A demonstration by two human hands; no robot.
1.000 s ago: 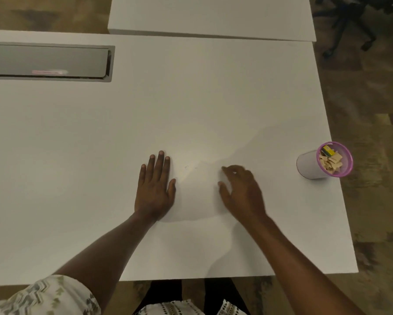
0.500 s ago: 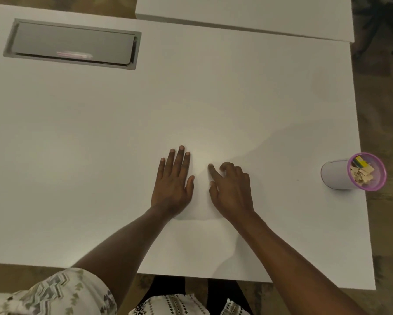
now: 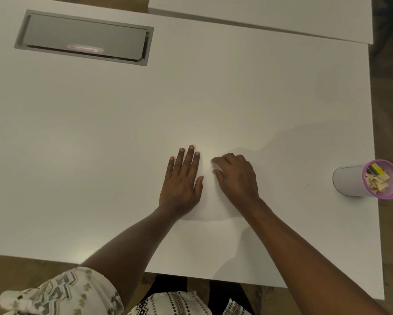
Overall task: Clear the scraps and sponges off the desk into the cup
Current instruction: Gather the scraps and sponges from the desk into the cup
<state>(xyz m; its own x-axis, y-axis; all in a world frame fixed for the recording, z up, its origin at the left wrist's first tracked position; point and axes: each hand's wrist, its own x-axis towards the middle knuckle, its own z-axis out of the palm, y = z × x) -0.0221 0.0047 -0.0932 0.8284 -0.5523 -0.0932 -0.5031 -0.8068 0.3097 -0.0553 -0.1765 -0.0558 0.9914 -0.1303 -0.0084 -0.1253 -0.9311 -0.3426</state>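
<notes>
Mostly we logged bare surface: the white desk filled the view, a grey cable hatch at far left, a second white tabletop beyond, patterned carpet to the right. Next, the cup, upright near the right edge, pink-rimmed, already holding scraps; well apart from both hands, to their right, our right hand the nearer. Left hand lay flat, fingers together. Right hand's fingers were curled; whether they pinched anything, we could not tell. No loose scrap showed.
</notes>
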